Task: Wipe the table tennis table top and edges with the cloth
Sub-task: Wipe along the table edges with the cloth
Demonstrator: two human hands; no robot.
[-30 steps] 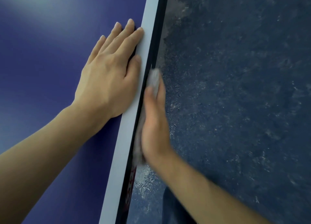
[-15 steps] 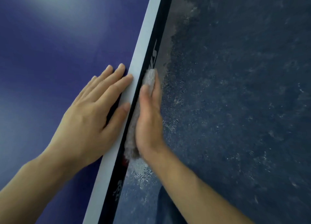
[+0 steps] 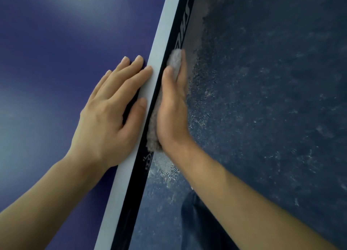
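The table tennis table top (image 3: 56, 65) is dark blue with a white border line (image 3: 150, 92), and its black side edge (image 3: 180, 26) carries white lettering. My left hand (image 3: 107, 114) lies flat on the top, fingers straight and reaching the white line. My right hand (image 3: 171, 110) holds a grey fluffy cloth (image 3: 174, 62) against the black side edge. The cloth sticks out between thumb and forefinger and again below the heel of the hand. Most of the cloth is hidden behind that hand.
To the right of the table lies a dark blue, scuffed floor (image 3: 262, 99) with whitish marks. A dark trouser leg (image 3: 197, 221) shows under my right forearm. The table edge runs diagonally from lower left to upper right.
My right hand has slid the cloth farther up along the side edge, level with my left fingertips. The left hand sits lower in view and white lettering on the edge has appeared.
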